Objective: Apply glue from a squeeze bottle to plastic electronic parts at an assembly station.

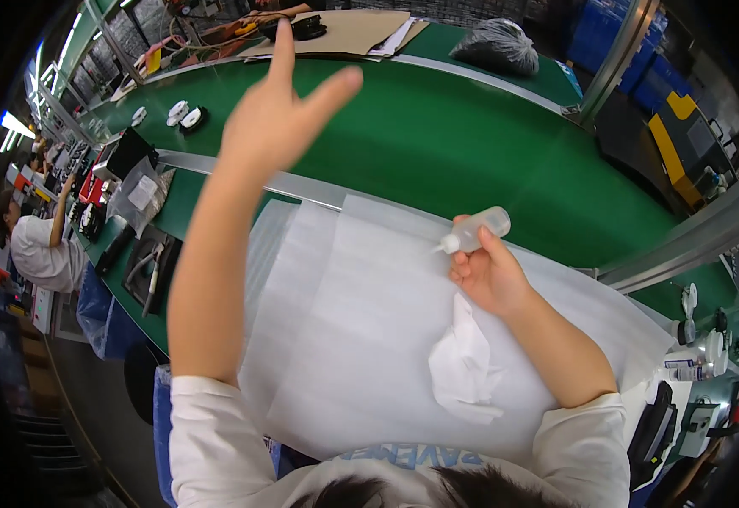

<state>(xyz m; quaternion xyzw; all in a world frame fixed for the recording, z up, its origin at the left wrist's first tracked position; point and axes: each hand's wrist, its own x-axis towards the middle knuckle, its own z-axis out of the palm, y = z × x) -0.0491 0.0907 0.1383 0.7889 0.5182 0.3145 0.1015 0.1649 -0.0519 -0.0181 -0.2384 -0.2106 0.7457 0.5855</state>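
Observation:
My left hand (pixel 280 114) is raised and stretched forward over the green belt, its index finger and thumb spread apart and nothing visible in it. In my right hand (pixel 492 275) is a small translucent squeeze bottle (pixel 479 230), tilted on its side with its thin nozzle pointing left. Below that hand, a crumpled white tissue (pixel 462 364) rests on the white foam sheet (pixel 361 339) covering the bench in front of me.
Round black-and-white parts (pixel 187 117) sit on the green belt (pixel 403 127) at left. Beyond its rail lie cardboard (pixel 361 32) and a bagged black bundle (pixel 498 46). A black tray with tools (pixel 151 267) is at left, where another person (pixel 47 245) works. Bottles (pixel 700 356) stand at right.

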